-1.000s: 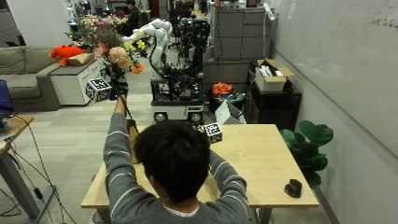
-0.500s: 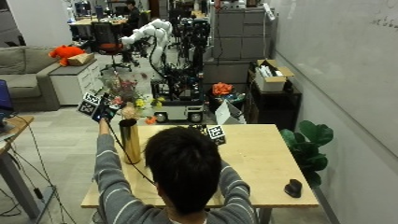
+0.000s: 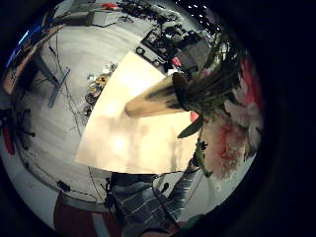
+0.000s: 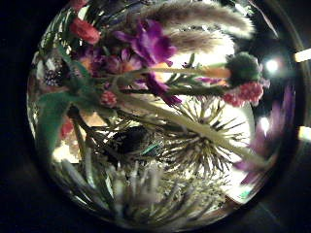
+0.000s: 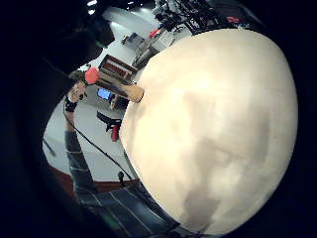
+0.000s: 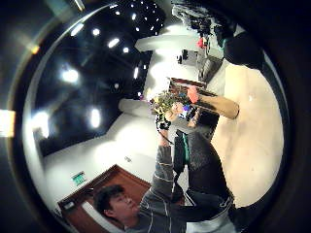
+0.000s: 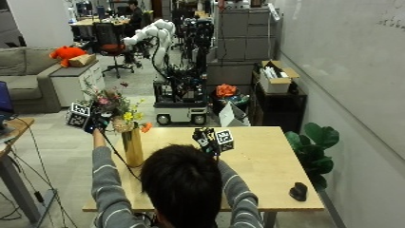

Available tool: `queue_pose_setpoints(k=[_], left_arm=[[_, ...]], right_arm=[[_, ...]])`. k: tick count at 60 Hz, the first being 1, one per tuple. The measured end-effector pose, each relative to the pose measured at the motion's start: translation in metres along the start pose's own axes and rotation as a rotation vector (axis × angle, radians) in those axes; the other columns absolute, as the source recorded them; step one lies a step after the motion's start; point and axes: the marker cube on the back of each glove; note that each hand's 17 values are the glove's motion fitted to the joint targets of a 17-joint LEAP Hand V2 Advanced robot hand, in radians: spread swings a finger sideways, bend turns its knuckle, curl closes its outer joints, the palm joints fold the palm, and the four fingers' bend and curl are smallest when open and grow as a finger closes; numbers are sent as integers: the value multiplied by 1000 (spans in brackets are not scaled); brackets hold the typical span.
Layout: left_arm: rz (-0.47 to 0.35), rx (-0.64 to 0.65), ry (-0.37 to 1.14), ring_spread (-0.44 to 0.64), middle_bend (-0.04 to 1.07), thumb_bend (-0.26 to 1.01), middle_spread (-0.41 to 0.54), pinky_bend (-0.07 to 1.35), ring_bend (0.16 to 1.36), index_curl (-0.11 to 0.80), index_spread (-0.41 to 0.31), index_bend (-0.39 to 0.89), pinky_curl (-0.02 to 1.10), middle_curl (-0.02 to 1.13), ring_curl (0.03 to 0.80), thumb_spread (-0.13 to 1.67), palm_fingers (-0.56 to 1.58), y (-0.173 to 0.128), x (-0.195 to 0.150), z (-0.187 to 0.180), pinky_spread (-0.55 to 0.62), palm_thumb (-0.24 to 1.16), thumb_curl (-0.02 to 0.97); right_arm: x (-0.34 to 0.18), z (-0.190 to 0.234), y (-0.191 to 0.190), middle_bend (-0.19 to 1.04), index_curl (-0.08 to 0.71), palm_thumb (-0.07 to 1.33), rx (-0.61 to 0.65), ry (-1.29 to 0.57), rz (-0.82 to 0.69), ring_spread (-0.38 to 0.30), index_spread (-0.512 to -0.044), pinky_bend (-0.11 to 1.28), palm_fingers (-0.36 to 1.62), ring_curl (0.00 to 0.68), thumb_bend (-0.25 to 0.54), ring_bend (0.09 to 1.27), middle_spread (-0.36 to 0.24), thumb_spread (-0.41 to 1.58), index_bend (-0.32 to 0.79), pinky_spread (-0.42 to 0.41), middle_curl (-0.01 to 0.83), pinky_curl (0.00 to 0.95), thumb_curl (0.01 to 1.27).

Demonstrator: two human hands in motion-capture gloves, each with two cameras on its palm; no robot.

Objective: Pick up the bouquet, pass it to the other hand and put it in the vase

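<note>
Bouquet (image 7: 116,108) stood in vase (image 7: 133,146), stems down in mouth, blooms spread above rim. Vase upright on tabletop (image 7: 265,166), near its left edge. Left hand (image 7: 95,121) sat beside blooms, left of vase; whether its fingers gripped stems could not be told. Right hand (image 7: 212,142) hovered over tabletop, right of vase, holding nothing; finger pose could not be told. Judged: bouquet light, floppy, blooms fragile; take bundled stems below heads. Vase tall, narrow, likely tippy.
</note>
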Motion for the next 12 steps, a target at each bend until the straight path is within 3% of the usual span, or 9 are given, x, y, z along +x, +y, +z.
queue_pose_setpoints(k=[4,6,8,12], left_arm=[[-30,78,-7,554,146,-41,515,316,496,59,178,71,294,202,247,737,-243,-5,-6,8,530,194,360],[-25,73,7,554,151,-41,515,312,493,57,179,69,295,200,246,737,-240,-12,-13,12,529,194,359],[-27,64,14,554,154,-40,515,307,490,55,179,68,295,197,245,737,-237,-6,-15,14,527,194,359],[-36,53,15,550,154,-39,513,300,491,52,179,70,295,193,244,737,-225,19,-10,14,520,194,358]], right_arm=[[5,-1,6,173,310,633,33,60,59,-130,-322,243,710,362,-23,306,-113,1081,153,180,349,364,431],[-5,4,14,175,312,633,1,-10,-4,-130,-321,241,712,362,-23,304,-113,1081,153,180,350,364,431],[-14,10,20,174,312,633,-31,-80,-88,-131,-321,239,714,361,-23,305,-113,1081,151,181,349,364,430],[-14,15,23,177,313,636,-49,-107,-58,-130,-320,235,717,360,-21,305,-112,1081,148,181,349,363,432]])
